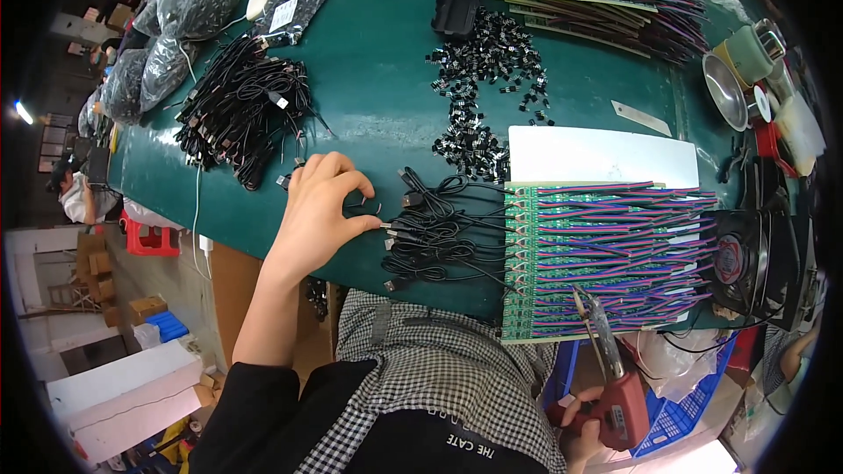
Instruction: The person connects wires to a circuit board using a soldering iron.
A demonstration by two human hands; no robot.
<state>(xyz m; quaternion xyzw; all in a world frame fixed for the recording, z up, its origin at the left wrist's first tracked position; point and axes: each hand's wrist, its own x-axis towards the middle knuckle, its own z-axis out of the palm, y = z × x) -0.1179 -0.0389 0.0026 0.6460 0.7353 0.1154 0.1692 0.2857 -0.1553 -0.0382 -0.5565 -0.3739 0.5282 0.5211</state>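
Note:
My left hand (pixel 323 211) is over the table with thumb and index finger apart, the other fingers curled. A thin dark wire end shows in that gap; I cannot tell whether it is held. The thumb tip meets the metal plugs of black USB cables (pixel 443 250), whose far ends run to the left edge of a green circuit board panel (pixel 516 320). Rows of multicoloured ribbon wires (pixel 615 250) lie across the panel. At the lower right, my right hand (pixel 584 426) grips a red soldering gun (pixel 622 412), its tip above the panel's lower part.
A heap of black USB cables (pixel 241 110) lies at left, near dark plastic bags (pixel 180 31). Small black parts (pixel 483 61) are scattered below a black tray (pixel 457 9). More wired panels (pixel 588 0) are stacked far right. A fan (pixel 738 259) stands right of the panel.

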